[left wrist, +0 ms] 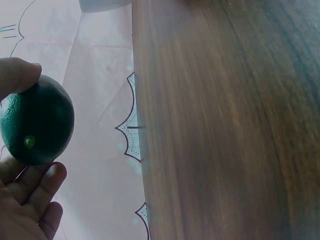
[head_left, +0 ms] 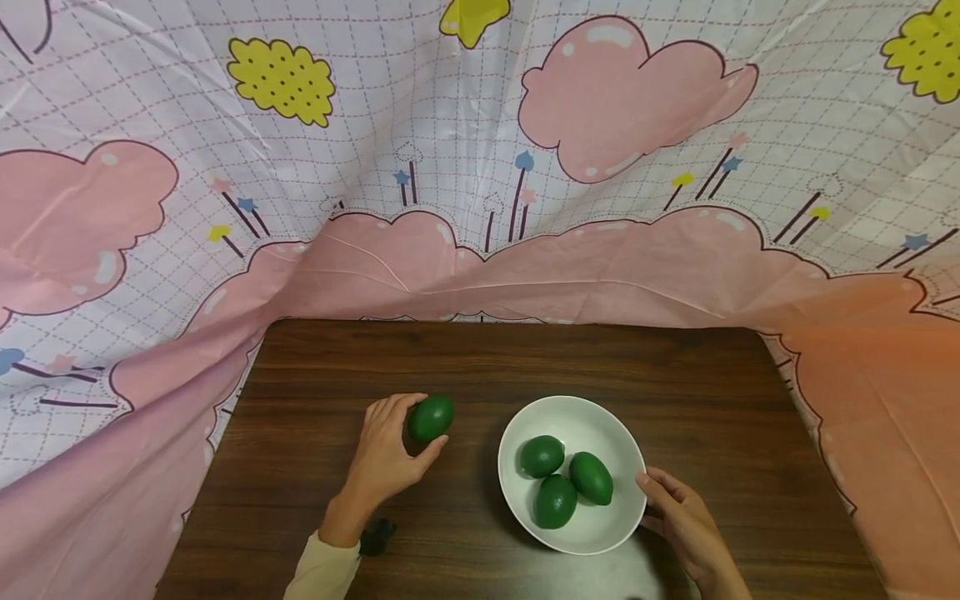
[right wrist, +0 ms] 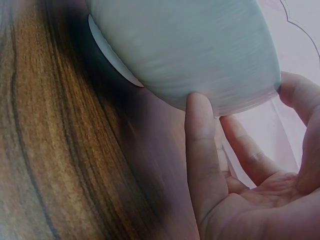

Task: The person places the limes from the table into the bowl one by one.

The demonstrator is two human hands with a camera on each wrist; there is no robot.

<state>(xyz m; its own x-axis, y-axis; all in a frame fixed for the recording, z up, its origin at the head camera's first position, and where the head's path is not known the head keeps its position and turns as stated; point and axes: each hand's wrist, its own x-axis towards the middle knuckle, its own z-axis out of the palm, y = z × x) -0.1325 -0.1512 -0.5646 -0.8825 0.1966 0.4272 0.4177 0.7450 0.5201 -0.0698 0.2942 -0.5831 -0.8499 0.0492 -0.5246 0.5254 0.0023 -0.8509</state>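
Observation:
My left hand (head_left: 386, 454) grips a dark green lime (head_left: 431, 418) between thumb and fingers, to the left of a white bowl (head_left: 626, 521). In the left wrist view the lime (left wrist: 42, 120) shows a small pale green stem spot. Inside the bowl lie three more limes, close together: one at the upper left (head_left: 542, 456), one at the right (head_left: 591, 478) and one at the bottom (head_left: 556, 502). My right hand (head_left: 686, 521) holds the bowl on its right side, thumb at the rim. Seen from the right wrist, fingertips press under the bowl's outer wall (right wrist: 200, 55).
Both hands are over a dark brown wooden table (head_left: 360, 358). A patterned pink and white cloth (head_left: 480, 275) rises behind it and hangs along both sides. A small dark object (head_left: 377, 537) shows beside the left wrist, near a pale sleeve (head_left: 324, 571).

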